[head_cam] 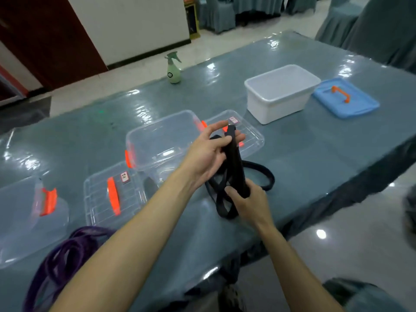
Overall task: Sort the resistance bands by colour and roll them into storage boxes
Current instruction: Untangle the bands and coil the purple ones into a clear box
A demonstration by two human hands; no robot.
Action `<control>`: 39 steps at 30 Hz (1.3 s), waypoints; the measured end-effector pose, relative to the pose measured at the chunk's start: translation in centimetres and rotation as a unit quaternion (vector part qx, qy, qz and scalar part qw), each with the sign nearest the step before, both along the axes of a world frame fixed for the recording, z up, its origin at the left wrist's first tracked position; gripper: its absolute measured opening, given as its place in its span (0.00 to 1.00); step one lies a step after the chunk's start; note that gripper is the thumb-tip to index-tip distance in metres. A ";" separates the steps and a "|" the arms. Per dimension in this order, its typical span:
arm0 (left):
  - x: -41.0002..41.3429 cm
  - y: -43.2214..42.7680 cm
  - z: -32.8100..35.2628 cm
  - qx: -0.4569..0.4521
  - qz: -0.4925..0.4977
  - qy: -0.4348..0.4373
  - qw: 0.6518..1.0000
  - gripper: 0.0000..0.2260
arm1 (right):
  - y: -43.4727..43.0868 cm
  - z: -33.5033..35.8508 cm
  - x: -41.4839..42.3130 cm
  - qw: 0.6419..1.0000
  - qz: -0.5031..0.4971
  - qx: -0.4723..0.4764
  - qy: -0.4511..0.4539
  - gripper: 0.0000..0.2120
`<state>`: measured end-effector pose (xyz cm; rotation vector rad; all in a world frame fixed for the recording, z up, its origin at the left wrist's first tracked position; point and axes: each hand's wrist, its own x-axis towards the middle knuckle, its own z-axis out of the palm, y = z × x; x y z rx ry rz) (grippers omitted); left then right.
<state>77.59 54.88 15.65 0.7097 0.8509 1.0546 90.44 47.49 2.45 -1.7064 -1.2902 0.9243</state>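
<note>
Black rubber is standing doubled between our hands: we are holding the black resistance band (234, 163) above the table (315, 154), just in front of the clear storage box (162, 140). Our left hand (209, 154) is pinching the band's upper end between thumb and fingers, with the forefinger stretching out straight. Our right hand (247, 203) is gripping the lower folds, fingers curling round them. One loop of the band is trailing onto the table to the right of our hands. The purple bands (67, 255) are lying heaped at the near left edge, beside our left forearm. A near lid (112, 197) and a far lid (249, 136), both clear, are flanking the box. A white box (281, 93) and a blue lid (344, 97) are sitting further right, and a spray bottle (173, 68) is standing at the far edge.
</note>
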 end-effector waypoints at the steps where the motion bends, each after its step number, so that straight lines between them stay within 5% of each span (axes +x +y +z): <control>1: 0.4 0.9 -0.1 0.033 -0.021 0.083 0.996 0.18 | 0.8 0.0 0.6 1.000 -0.001 -0.005 -0.003 0.13; 3: 0.6 3.3 -1.3 0.134 -0.099 0.367 0.915 0.23 | 2.7 -0.6 1.6 0.996 0.004 -0.051 -0.075 0.17; 5: 0.4 5.2 -3.5 0.172 -0.217 0.587 0.761 0.32 | 4.1 -1.8 2.1 0.954 0.017 -0.114 -0.276 0.36; 6: 0.2 5.5 -4.8 0.153 -0.262 0.644 0.702 0.35 | 4.3 -2.6 2.1 0.932 0.017 -0.117 -0.342 0.43; 8: -0.7 5.0 -8.2 0.129 -0.287 0.696 0.645 0.37 | 4.1 -4.5 1.8 0.927 0.042 -0.089 -0.362 0.44; 12: -3.2 1.6 -14.8 0.145 -0.243 0.710 0.645 0.29 | 2.0 -9.3 0.8 0.910 0.141 -0.085 -0.382 0.36; 16: -4.3 -1.0 -18.0 0.165 -0.292 0.738 0.586 0.30 | 1.4 -9.7 0.0 0.907 0.135 -0.077 -0.392 0.35; 19: -4.4 -1.8 -18.3 0.183 -0.279 0.744 0.579 0.29 | 1.6 -8.7 0.1 0.890 0.146 -0.077 -0.425 0.38; 22: -4.9 -2.9 -17.7 0.207 -0.226 0.753 0.582 0.23 | 1.4 -6.7 0.4 0.875 0.145 -0.048 -0.460 0.38; 28: -9.9 -7.1 -16.4 0.263 -0.051 0.813 0.517 0.07 | -0.4 -3.0 -1.7 0.857 0.178 0.034 -0.482 0.21; 34: -20.5 -14.2 -16.0 0.229 0.041 0.839 0.492 0.05 | -2.6 -2.1 -11.2 0.807 0.339 0.128 -0.466 0.10; 39: -31.9 -23.8 -15.6 0.110 0.134 0.874 0.453 0.03 | -5.4 -1.7 -25.0 0.732 0.478 0.201 -0.442 0.10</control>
